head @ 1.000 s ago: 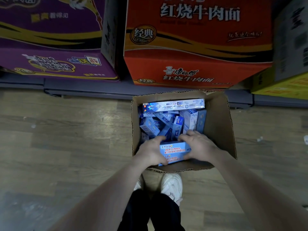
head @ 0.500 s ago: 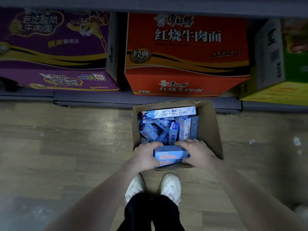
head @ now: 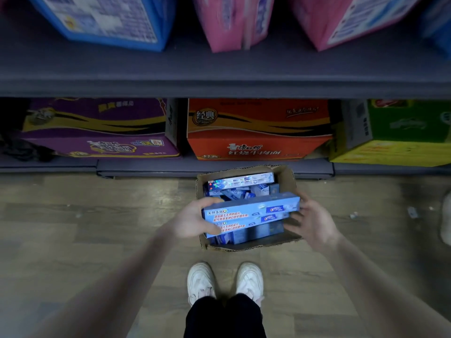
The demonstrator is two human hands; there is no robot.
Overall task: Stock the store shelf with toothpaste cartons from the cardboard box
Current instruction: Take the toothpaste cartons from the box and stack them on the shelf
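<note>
An open cardboard box (head: 288,181) stands on the floor in front of my feet, with several blue toothpaste cartons (head: 240,182) lying loose inside. A small stack of long blue toothpaste cartons (head: 251,213) hangs level just above the box. My left hand (head: 192,220) grips its left end, thumb on top and fingers underneath. Blurred and with fingers spread, my right hand (head: 312,220) cups the stack's right end. The grey store shelf (head: 219,69) runs across the top of the view.
Blue and pink packs (head: 234,20) stand on the grey shelf board. Below it, the bottom shelf holds purple (head: 97,128), orange (head: 256,130) and green-yellow (head: 400,135) noodle cases. My white shoes (head: 224,281) stand on the wooden floor (head: 85,228). Small scraps (head: 412,212) lie at right.
Both hands have lifted the stack of cartons up out of the near end of the box. My view has tilted up, bringing the upper shelf and its packs into sight.
</note>
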